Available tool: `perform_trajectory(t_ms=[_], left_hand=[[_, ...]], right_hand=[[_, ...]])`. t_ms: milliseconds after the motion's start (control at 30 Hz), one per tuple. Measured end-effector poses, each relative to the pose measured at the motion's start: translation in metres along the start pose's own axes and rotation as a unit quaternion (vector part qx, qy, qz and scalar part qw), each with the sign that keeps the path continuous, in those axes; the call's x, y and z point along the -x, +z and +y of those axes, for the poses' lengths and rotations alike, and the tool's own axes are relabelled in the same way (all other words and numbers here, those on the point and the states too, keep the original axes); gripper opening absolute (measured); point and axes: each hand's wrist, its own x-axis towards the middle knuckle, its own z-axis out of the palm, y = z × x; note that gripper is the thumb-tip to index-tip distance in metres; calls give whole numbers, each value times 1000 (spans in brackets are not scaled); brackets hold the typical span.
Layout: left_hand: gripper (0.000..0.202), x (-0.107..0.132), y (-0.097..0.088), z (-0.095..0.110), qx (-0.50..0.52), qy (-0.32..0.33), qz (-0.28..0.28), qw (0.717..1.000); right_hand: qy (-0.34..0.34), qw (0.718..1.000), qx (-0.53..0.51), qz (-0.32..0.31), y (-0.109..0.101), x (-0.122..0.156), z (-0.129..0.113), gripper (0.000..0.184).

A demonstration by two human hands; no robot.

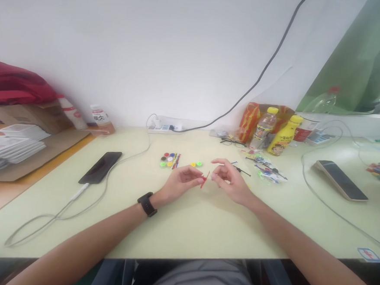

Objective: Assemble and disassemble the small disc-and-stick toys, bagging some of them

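Note:
Between thumb and fingers, my left hand [184, 181] pinches a small red plastic piece [204, 180] with a thin stick-like part, held just above the table. My right hand [229, 180] is close to its right side, thumb and index finger near the piece; whether those fingertips hold anything is too small to make out. Beyond the left hand lie small round coloured discs [167, 159] and a row of thin coloured sticks [176, 160]. Two or so yellow and green round pieces [196, 164] rest just past the fingers.
Clear bags of small coloured parts [268, 169] lie right of my hands. Behind them stand a yellow bottle [284, 136] and a clear bottle [264, 128], near glasses [233, 142]. A phone [100, 167] with a cable lies left; another device [342, 180] is at right.

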Motion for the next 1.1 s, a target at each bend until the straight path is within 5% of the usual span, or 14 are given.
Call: perform_trajectory(t_ms=[133,300,633,900,1000,1100], left_hand=[[27,-1,-1,0,12,3,3,1000],[26,-1,1,4,30,2,17,999],[34,-1,-2,1,13,-14,20,1000],[38,-7,-13,-2,93,-95,58,989],[37,-8,-17,-3,131,-138,65,980],[32,-8,-19,-5,147,-157,60,975]], right_hand=[[-8,1000,13,26,-4,1,-2,28],[38,988,-18,-147,-16,-1,0,64],[55,997,-40,-24,-12,-5,-3,39],[31,977,172,120,-60,-20,9,37],[47,952,275,123,-75,-23,14,32],[69,935,344,58,-80,-22,16,28]])
